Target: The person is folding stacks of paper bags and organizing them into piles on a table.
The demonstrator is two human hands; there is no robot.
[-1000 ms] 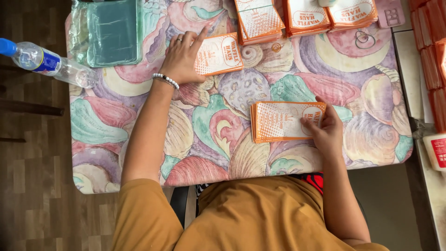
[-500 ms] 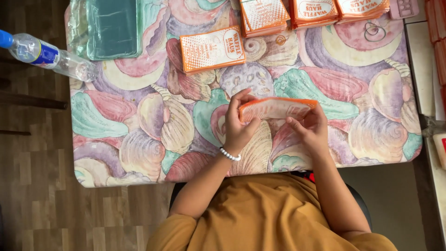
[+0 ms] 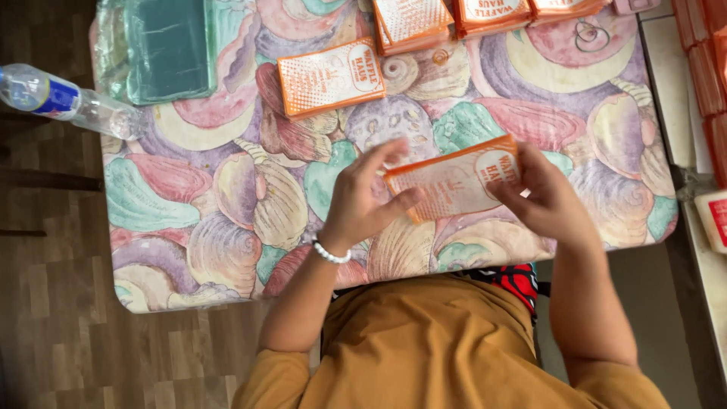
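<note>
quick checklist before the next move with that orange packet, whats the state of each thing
1. Both hands on the orange packet: ok, left hand at its left end, right hand at its right end.
2. Packet off the table: cannot tell, blurred.
3. Packet intact: cannot tell, motion blur.
4. Single packet on the cloth out of the hands' way: ok.
5. Plastic bottle secure: not ok, lying at the table's left edge, overhanging.
6. Green stack in clear wrap undisturbed: ok.

the left hand (image 3: 363, 198) has left the far packet (image 3: 331, 77) and joined the held stack (image 3: 454, 180).
</note>
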